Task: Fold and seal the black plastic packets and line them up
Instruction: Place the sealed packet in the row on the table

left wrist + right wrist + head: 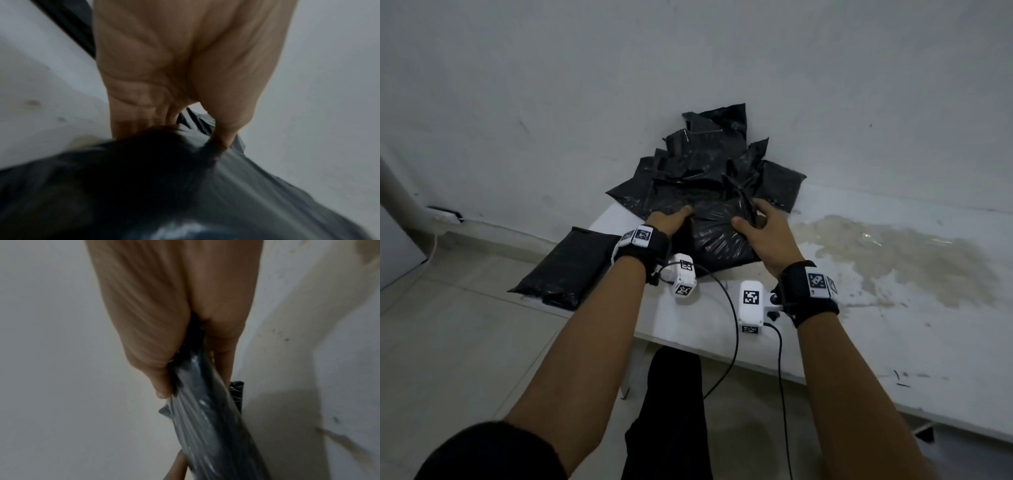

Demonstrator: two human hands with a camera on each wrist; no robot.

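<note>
A heap of black plastic packets (pixel 705 161) lies on the white table (pixel 893 308) against the wall. Both hands hold the nearest packet (pixel 717 238) at the heap's front. My left hand (pixel 671 219) grips its left side, thumb and fingers pinching the plastic (pixel 205 146). My right hand (pixel 760 222) grips its bunched top edge (pixel 205 394) between thumb and fingers. One flat, folded black packet (pixel 566 265) lies apart at the table's left end, reaching over the edge.
A brownish stain (pixel 887 253) covers the table to the right of the hands. The white wall (pixel 688 68) stands just behind the heap. Cables (pixel 732 325) hang from the wrist cameras over the table's near edge. Tiled floor (pixel 448 342) lies to the left.
</note>
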